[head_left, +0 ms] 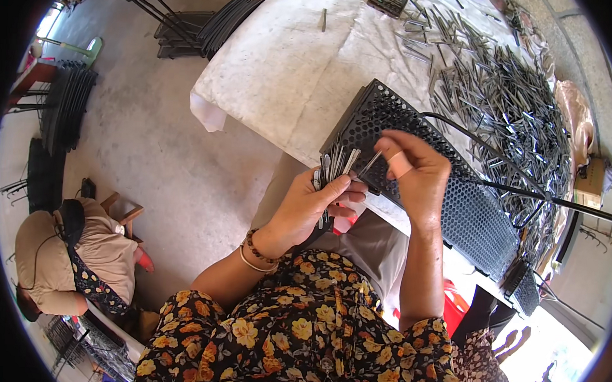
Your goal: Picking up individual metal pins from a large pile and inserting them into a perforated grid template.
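Observation:
My left hand is closed around a bundle of thin metal strips, which stand up in a fan above the thumb. Just to the right, my right hand pinches a single metal strip between thumb and fingertips; a pale band wraps one of its fingers. The lower end of that strip comes close to the left fingers, and whether they touch is hard to tell. Behind both hands a black perforated metal panel with a rod frame lies across the table's near edge.
Many loose metal strips are heaped on the white-covered table to the right. A small box stands at the far edge. Dark panels are stacked beyond the table and along the left. Another person sits at left; someone else is at lower right.

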Action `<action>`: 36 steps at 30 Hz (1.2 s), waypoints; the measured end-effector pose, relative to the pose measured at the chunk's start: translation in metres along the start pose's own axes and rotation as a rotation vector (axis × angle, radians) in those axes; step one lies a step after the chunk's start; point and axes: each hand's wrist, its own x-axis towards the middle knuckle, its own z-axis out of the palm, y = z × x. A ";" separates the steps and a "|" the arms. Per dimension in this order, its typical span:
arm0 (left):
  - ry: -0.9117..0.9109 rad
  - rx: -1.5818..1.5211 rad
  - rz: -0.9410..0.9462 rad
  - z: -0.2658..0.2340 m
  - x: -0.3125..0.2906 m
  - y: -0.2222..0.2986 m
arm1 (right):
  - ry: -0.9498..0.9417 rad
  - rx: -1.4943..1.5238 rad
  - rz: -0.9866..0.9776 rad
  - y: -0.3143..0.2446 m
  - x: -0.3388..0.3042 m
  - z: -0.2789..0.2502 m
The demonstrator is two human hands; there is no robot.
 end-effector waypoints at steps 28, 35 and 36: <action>-0.161 0.212 0.028 -0.009 0.002 0.001 | -0.119 -0.244 -0.295 0.006 0.006 0.009; -0.130 0.121 -0.067 -0.009 0.003 -0.005 | 0.252 -0.194 -0.295 0.006 0.017 0.002; -0.124 0.064 -0.095 -0.009 0.003 -0.006 | 0.301 -0.306 -0.372 0.009 0.018 0.002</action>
